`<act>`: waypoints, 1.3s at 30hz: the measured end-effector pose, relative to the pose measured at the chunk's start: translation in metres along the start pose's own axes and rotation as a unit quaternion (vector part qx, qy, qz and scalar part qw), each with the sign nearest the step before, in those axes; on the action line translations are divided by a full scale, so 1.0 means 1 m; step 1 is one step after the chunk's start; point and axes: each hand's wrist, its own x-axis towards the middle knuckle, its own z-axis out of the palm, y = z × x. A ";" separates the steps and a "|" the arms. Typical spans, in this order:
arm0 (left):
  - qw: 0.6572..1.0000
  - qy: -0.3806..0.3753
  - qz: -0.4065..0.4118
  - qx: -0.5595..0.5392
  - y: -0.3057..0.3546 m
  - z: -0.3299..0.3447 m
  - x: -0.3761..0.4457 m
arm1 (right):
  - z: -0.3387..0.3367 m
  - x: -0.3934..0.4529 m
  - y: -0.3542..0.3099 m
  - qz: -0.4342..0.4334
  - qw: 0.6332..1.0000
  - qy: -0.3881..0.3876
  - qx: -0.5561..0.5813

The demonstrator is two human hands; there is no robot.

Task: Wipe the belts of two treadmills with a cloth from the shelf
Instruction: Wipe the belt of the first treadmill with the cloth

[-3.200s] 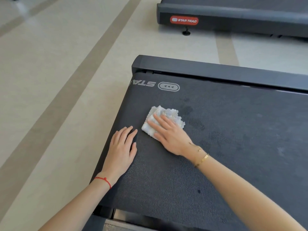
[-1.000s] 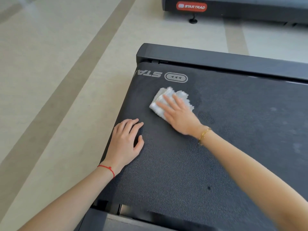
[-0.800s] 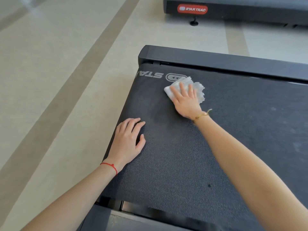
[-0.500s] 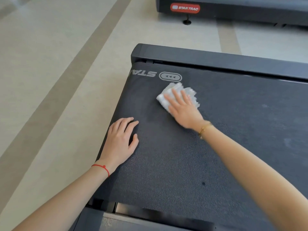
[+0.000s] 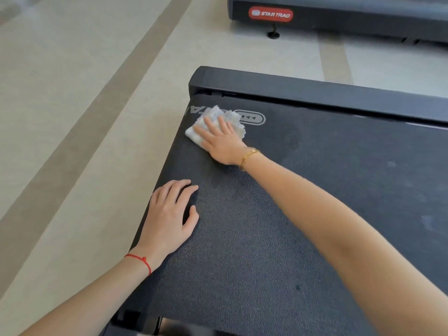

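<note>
A dark textured treadmill belt [image 5: 303, 214] fills the lower right of the head view. My right hand [image 5: 221, 141] lies flat on a crumpled white cloth [image 5: 215, 117], pressing it onto the belt near its far left corner, partly over the printed logo [image 5: 254, 118]. My left hand [image 5: 169, 217] rests palm down on the belt's left edge, fingers spread, holding nothing. A second treadmill [image 5: 351, 18] with a red Star Trac badge stands at the top right.
The near treadmill's dark side rail [image 5: 315, 90] runs along the far edge of the belt. Beige floor with darker stripes [image 5: 84, 117] spreads to the left. The far treadmill stands on a small black foot [image 5: 274, 33].
My right hand has slid the cloth left and farther away, onto the printed logo near the belt's corner. My left hand stays put on the belt's edge.
</note>
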 end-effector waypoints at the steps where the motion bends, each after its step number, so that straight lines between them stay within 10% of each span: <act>1: 1.000 0.002 0.001 0.000 0.000 0.000 0.000 | 0.002 -0.005 0.006 -0.019 1.000 0.003 0.015; 10: 1.000 0.018 0.000 0.007 0.000 0.004 0.000 | -0.020 0.022 0.063 0.147 0.988 0.027 0.036; 22: 0.999 0.031 0.004 -0.006 -0.001 0.005 0.000 | -0.003 0.018 0.011 -0.088 0.995 0.030 -0.026; 30: 1.000 0.027 0.001 -0.002 0.000 0.005 0.000 | -0.019 -0.020 0.114 0.207 0.977 0.037 0.016; 39: 1.000 0.026 0.001 0.001 0.002 0.003 -0.001 | 0.025 -0.128 0.047 -0.055 0.997 0.057 0.012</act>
